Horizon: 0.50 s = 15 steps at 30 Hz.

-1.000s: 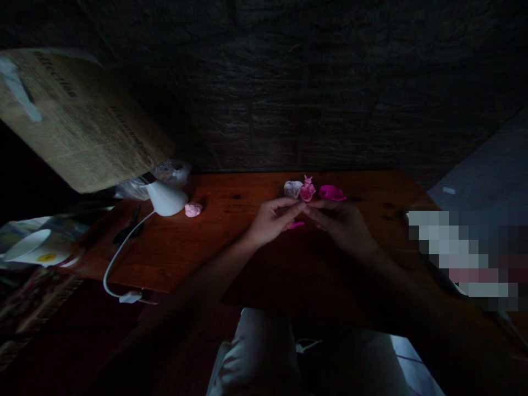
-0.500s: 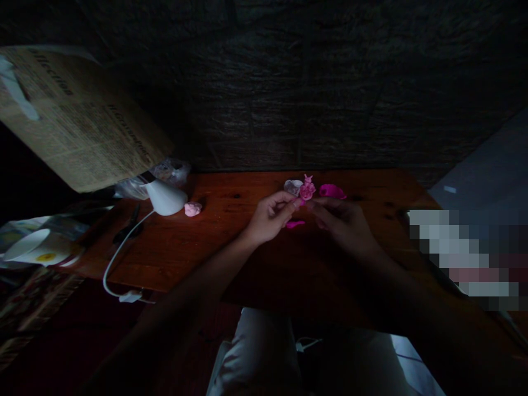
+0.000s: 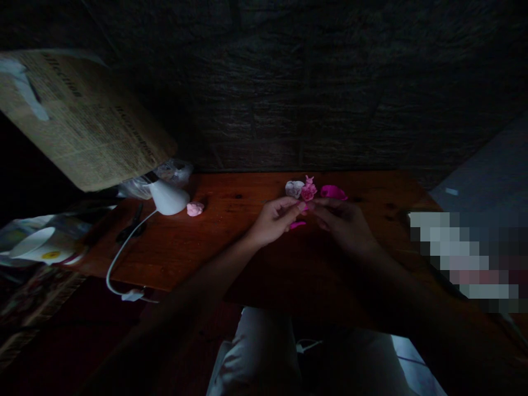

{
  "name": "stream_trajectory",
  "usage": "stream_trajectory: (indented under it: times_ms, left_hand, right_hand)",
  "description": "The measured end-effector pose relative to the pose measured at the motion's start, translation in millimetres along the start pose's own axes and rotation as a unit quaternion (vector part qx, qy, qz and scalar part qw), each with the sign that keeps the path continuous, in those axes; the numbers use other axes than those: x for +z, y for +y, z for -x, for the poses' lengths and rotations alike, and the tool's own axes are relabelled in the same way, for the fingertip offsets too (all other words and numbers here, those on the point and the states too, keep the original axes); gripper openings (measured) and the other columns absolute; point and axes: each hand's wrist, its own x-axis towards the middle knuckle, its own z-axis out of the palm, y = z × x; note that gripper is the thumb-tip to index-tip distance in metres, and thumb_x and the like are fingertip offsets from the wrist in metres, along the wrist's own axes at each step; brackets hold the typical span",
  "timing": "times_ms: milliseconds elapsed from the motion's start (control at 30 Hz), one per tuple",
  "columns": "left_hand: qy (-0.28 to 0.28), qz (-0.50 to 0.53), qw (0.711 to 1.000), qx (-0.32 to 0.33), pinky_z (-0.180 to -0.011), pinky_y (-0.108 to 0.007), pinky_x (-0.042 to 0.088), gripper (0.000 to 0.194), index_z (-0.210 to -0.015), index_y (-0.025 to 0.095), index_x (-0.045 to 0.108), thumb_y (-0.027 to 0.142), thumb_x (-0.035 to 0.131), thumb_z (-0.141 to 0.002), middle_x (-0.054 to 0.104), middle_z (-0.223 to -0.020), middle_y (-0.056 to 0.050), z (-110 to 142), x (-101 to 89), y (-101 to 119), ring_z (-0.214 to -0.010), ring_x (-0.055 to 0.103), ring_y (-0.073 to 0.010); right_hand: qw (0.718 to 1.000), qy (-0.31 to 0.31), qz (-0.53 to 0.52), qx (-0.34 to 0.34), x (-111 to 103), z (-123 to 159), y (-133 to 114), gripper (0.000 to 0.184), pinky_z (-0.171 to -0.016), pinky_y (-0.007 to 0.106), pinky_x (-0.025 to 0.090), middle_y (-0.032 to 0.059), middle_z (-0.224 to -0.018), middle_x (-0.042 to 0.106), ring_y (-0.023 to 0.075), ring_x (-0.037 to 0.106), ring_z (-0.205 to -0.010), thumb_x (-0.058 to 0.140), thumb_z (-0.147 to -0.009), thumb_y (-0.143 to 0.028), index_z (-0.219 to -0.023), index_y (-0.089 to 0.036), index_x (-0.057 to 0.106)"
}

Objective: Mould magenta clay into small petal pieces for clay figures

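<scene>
My left hand (image 3: 277, 220) and my right hand (image 3: 344, 220) meet over the wooden table. Their thumbs and fingers pinch a small piece of bright pink modelling clay (image 3: 305, 206), mostly covered by the fingertips. Just beyond the fingertips is a small pink figure (image 3: 308, 190) with two ear-like points on top; whether it touches the fingers I cannot tell. A whitish lump (image 3: 294, 188) lies to its left and a hollow-looking bright pink lump (image 3: 334, 192) to its right. Below the left fingers lies a thin magenta strip (image 3: 297, 225).
A white lamp (image 3: 168, 198) with a newsprint shade (image 3: 91, 121) stands left, a pale pink lump (image 3: 195, 209) beside it. Dark scissors (image 3: 131, 225) lie by its cable (image 3: 113, 264). A paper cup (image 3: 43, 246) lies far left. A brick-patterned wall (image 3: 264, 99) rises behind the table (image 3: 210, 236).
My fingertips have shifted slightly on the bright pink piece, with both hands still pinching together. The whole view has moved a little; the things on the table look unmoved.
</scene>
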Motion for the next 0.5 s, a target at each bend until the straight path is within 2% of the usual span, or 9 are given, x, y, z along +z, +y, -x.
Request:
stream_trajectory:
  times_ms: [67, 167, 300, 500]
  left_hand:
    - [-0.004, 0.007, 1.0, -0.022, -0.044, -0.018, 0.031, 0.039, -0.088, 0.015, 0.066, 0.054, 0.064, -0.086, 0.042, -0.053, 0.008, 0.6, 1.3, 1.1, -0.045, 0.036, -0.0044]
    - [-0.019, 0.004, 0.999, -0.033, -0.046, -0.019, 0.033, 0.039, -0.088, 0.014, 0.067, 0.052, 0.066, -0.086, 0.046, -0.054, 0.007, 1.6, 2.5, 3.5, -0.046, 0.04, -0.005]
    - [-0.018, -0.01, 1.0, 0.003, -0.054, -0.021, 0.042, 0.036, -0.086, 0.015, 0.067, 0.05, 0.065, -0.087, 0.053, -0.058, 0.004, 2.4, 2.6, 4.8, -0.054, 0.051, -0.0073]
    - [-0.019, -0.046, 0.997, 0.059, -0.052, -0.02, 0.039, 0.03, -0.077, 0.016, 0.061, 0.043, 0.059, -0.09, 0.055, -0.061, 0.003, 1.3, 2.0, 1.8, -0.055, 0.049, -0.0068]
  right_hand:
    - [1.0, 0.008, -0.013, 0.009, 0.2, -0.6, 1.1, 0.037, -0.05, 0.025, 0.031, -0.0028, -0.06, 0.055, 0.0087, 0.041, -0.053, 0.079, -0.073, -0.05, -0.09, -0.017, 0.077]
    - [0.999, 0.012, -0.034, 0.014, 2.0, -0.3, -1.3, 0.037, -0.049, 0.024, 0.029, -0.0037, -0.058, 0.053, 0.0078, 0.039, -0.052, 0.08, -0.071, -0.049, -0.088, -0.016, 0.076]
    - [0.999, -0.001, -0.051, 0.015, 4.0, 0.9, -7.1, 0.036, -0.048, 0.024, 0.029, -0.003, -0.06, 0.056, 0.0072, 0.039, -0.051, 0.081, -0.07, -0.048, -0.085, -0.016, 0.075]
    - [0.995, -0.058, -0.074, 0.026, 1.9, 0.6, -1.2, 0.032, -0.047, 0.023, 0.025, -0.0036, -0.063, 0.057, 0.0064, 0.036, -0.051, 0.08, -0.072, -0.045, -0.09, -0.019, 0.077]
